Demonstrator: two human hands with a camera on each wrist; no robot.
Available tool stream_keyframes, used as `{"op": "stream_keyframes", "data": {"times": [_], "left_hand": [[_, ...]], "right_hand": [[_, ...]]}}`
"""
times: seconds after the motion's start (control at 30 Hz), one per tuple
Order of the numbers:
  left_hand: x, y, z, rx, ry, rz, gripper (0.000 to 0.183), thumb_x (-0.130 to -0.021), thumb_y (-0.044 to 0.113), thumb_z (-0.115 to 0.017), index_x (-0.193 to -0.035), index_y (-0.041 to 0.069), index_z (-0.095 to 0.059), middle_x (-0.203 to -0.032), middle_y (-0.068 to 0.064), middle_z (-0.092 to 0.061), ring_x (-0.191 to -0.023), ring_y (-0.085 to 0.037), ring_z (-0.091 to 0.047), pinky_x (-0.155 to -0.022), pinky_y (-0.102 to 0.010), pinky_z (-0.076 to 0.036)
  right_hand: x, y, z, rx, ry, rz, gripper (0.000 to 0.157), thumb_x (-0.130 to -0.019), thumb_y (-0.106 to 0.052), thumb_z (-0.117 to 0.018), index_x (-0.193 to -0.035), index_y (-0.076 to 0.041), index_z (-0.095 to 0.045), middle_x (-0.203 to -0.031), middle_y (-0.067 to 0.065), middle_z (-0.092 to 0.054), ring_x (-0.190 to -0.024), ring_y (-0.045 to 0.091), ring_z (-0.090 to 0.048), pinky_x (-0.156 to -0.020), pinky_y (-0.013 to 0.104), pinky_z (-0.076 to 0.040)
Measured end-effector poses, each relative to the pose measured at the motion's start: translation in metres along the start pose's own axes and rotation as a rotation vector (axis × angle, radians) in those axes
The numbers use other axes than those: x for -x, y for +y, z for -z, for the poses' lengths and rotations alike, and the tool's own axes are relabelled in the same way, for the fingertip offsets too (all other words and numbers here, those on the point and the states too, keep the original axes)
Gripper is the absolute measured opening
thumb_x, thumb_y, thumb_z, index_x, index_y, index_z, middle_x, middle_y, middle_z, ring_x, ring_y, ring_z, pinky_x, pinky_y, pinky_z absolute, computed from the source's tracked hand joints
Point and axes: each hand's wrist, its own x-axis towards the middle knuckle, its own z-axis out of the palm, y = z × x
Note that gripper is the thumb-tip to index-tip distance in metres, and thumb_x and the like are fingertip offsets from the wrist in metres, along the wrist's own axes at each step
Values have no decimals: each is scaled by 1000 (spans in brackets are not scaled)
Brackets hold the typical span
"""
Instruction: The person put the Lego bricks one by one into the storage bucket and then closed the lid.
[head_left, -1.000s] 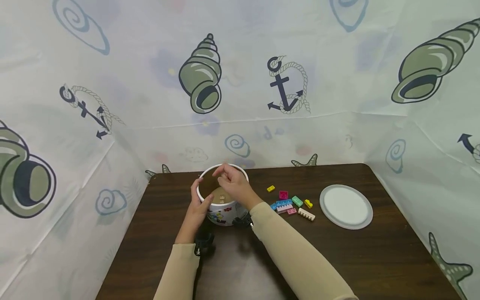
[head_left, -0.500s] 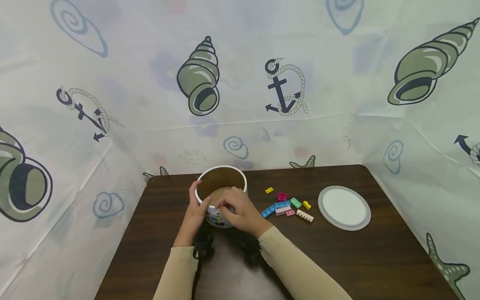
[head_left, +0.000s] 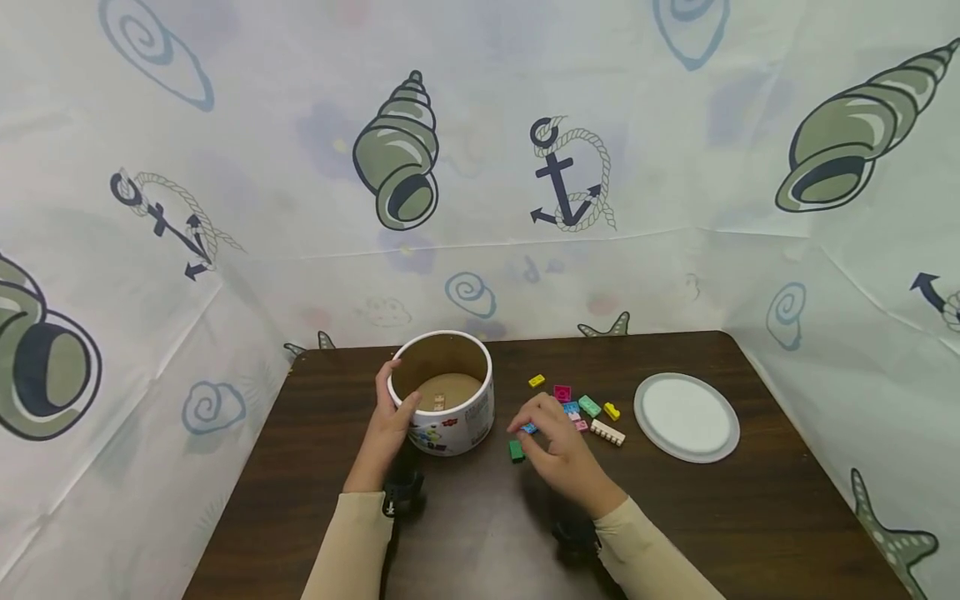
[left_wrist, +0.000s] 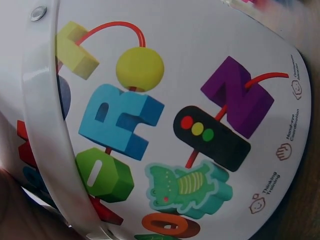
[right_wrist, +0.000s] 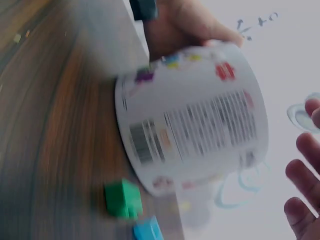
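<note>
Tub (head_left: 477, 421) in left hand (head_left: 386, 427)

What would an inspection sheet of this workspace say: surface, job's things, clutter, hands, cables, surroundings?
Surface: dark brown wood-grain table.
Job's things: white cylindrical printed bucket, with a beige studded brick inside; dark green rectangular brick on the table beside it; yellow, magenta, blue, pink, mint and cream toy bricks grouped to the right.
Clutter: round flat white disc, right of the bricks.
Hands: left hand grips the bucket's left side; right hand is near the dark green brick, holding nothing visible.
Cables: nothing seen.
Surroundings: white sheet printed with shells, anchors and starfish.
</note>
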Motion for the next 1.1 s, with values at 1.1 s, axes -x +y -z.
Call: {"op": "stream_keyframes", "data": {"times": [1.1], "left_hand": [[0,2,0,19,4,-45,74,-105,22,-60,-167,20,-19,-176,-22,-16,-149,-53,-37,-122,-63,-29]], "right_hand": [[86,78,91,72,111,-922,35,-106,-34,-71,-136,-15,-69,-82,5,-66,-69,19,-52,-61,30,-41]]}}
